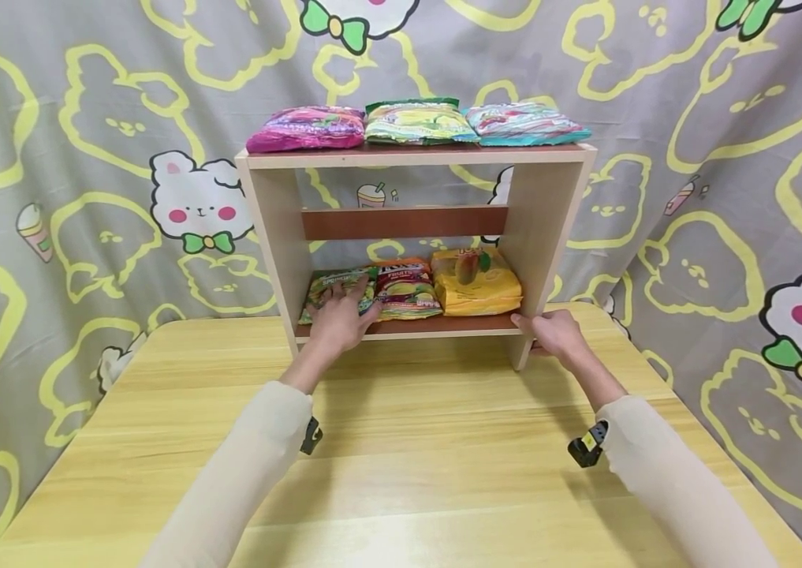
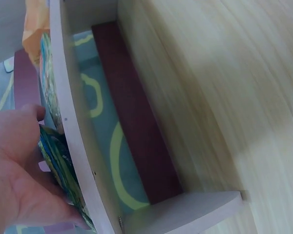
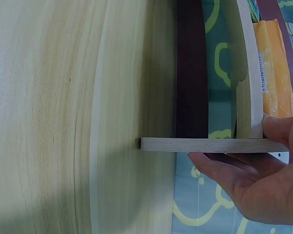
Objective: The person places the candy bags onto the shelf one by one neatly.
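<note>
My left hand point(image 1: 341, 317) lies with spread fingers on a green candy bag point(image 1: 321, 284) at the left of a small shelf's point(image 1: 420, 158) lower board. The left wrist view shows that hand's thumb and fingers along the edge of the green bag point(image 2: 63, 168). With my right hand point(image 1: 555, 331) I grip the shelf's right side panel low down, thumb inside and fingers outside. Beside the green bag are a red fruit candy bag point(image 1: 408, 292) and a yellow bag point(image 1: 479, 288) with a mango picture. In the right wrist view the yellow bag point(image 3: 274, 68) stands just above the thumb.
On the shelf's top board lie a purple bag point(image 1: 308, 128), a green and yellow bag point(image 1: 418, 122) and a teal and pink bag point(image 1: 524, 125). The shelf stands on a wooden table point(image 1: 429, 442), near a patterned curtain point(image 1: 117, 102) behind it.
</note>
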`<state>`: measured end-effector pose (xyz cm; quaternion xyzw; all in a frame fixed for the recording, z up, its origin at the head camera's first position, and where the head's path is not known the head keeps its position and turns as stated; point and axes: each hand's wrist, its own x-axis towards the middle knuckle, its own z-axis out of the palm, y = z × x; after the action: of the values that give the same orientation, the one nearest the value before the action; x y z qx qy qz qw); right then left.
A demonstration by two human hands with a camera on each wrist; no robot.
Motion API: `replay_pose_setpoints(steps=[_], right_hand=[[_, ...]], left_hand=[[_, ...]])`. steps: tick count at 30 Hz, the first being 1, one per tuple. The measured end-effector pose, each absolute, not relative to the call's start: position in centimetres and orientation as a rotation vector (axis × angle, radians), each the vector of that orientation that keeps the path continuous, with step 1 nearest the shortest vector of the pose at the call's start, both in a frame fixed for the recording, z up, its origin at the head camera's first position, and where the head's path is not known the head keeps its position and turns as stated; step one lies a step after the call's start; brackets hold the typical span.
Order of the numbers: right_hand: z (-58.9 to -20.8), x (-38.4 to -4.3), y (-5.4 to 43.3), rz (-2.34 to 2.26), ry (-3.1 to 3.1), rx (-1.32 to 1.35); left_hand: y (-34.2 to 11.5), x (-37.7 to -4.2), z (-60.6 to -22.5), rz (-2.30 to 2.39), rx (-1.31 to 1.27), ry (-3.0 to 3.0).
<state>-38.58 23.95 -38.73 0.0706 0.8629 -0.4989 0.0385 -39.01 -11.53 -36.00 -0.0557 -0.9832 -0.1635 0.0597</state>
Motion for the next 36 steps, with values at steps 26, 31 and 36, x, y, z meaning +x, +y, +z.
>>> replay_pose_setpoints(steps=[26, 31, 36], right_hand=[[-38.6, -38.6, 24.1, -1.464, 2.679, 0.197], [-38.5, -38.5, 24.0, -1.462, 2.681, 0.192], [-38.5, -38.5, 24.0, -1.464, 2.682, 0.191]], left_hand=[[-11.1, -38.3, -36.0, -0.454, -0.15, -3.064], [-10.8, -38.1, -36.0, -0.452, -0.129, -3.07], [-10.7, -37.9, -36.0, -0.456, -0.112, -3.076]])
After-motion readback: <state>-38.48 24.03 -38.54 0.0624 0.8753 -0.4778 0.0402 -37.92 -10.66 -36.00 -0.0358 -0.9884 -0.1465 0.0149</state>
